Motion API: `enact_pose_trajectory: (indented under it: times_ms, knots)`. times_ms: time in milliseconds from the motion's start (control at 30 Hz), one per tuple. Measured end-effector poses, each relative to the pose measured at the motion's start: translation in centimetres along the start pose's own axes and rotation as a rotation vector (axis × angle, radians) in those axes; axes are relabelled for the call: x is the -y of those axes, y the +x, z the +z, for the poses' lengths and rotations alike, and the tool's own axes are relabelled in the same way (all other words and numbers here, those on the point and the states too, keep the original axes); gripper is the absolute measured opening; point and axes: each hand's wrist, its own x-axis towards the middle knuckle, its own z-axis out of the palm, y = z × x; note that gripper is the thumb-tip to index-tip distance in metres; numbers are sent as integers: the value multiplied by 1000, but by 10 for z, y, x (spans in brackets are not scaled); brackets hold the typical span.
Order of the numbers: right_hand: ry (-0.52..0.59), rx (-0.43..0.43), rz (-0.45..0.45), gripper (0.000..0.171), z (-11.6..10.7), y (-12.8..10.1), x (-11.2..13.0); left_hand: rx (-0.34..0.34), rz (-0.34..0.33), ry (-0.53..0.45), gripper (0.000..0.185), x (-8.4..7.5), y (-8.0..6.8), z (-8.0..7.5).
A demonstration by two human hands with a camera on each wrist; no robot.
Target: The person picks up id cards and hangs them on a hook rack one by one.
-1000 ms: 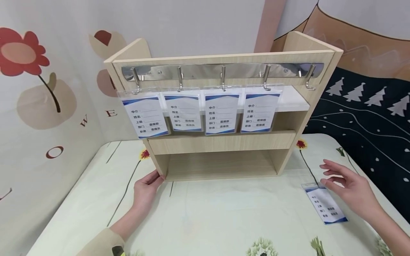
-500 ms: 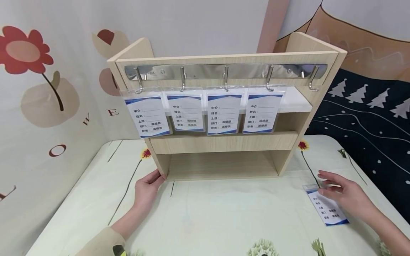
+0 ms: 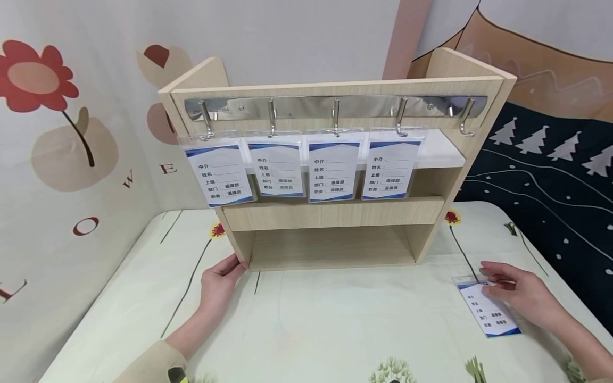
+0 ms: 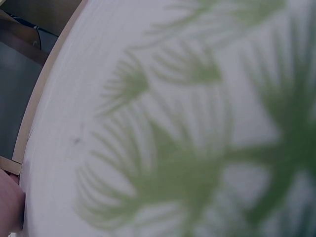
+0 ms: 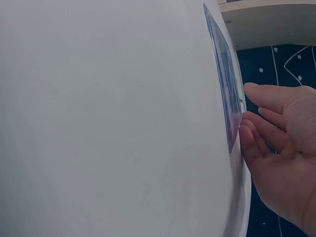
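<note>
At the lower left corner of a wooden shelf unit, my left hand holds the side panel between thumb and fingers. In the left wrist view only a bit of that hand shows at the edge. My right hand, fingers loosely bent, hovers at the upper part of a clear-sleeved name badge lying flat on the cloth. In the right wrist view the fingertips are beside the badge; whether they touch it I cannot tell. Several like badges hang in a row from the metal hooks.
The rightmost hook carries nothing. A white shelf board lies behind the hanging badges. A pale flower-print cloth covers the surface. Patterned curtains stand behind and to the sides.
My right hand has come down and closer to the lying badge, its fingers drawing a little nearer together. The left hand stays on the shelf corner.
</note>
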Motion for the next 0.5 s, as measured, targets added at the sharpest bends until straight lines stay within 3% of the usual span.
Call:
enact_pose_trajectory:
  times_ms: [300, 500]
  knots:
    - [-55, 35, -12, 50, -2, 3, -5, 5, 0, 20, 41, 0, 0, 1]
    - [-94, 105, -35, 47, -8, 13, 0, 4, 3, 31, 41, 1, 1, 1]
